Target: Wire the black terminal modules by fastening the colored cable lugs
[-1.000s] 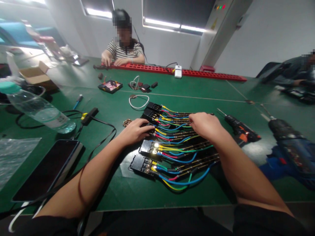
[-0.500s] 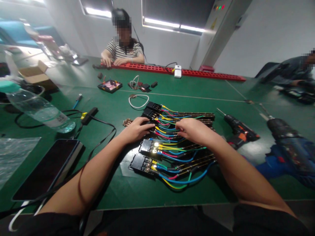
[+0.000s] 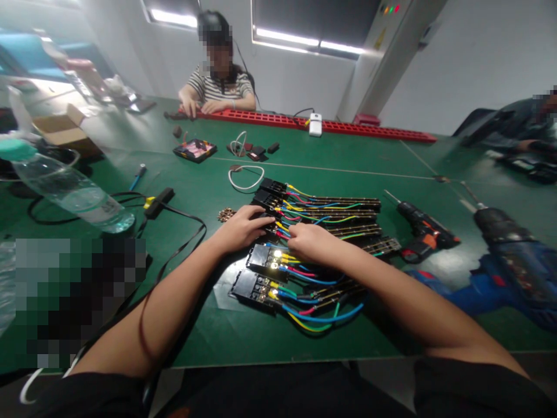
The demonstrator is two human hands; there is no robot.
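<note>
A stack of long black strips (image 3: 348, 216) with coloured wires and black end blocks (image 3: 261, 258) lies on the green table (image 3: 331, 162) in front of me. My left hand (image 3: 243, 227) rests palm down on the left end blocks, fingers curled over one of them. My right hand (image 3: 310, 242) lies on the wires just right of the blocks, fingers bent and pinched at the wire ends. The two hands almost touch. What the right fingers grip is hidden.
A small cordless screwdriver (image 3: 424, 229) and a big blue drill (image 3: 511, 261) lie to the right. A water bottle (image 3: 65, 188), black cables (image 3: 174, 217) and a blurred patch sit left. A white cable loop (image 3: 246, 177) lies beyond. Other people sit at the far side and right.
My right hand has slid leftward along the wired strips, from their middle to the end blocks beside my left hand. The left hand has stayed in place.
</note>
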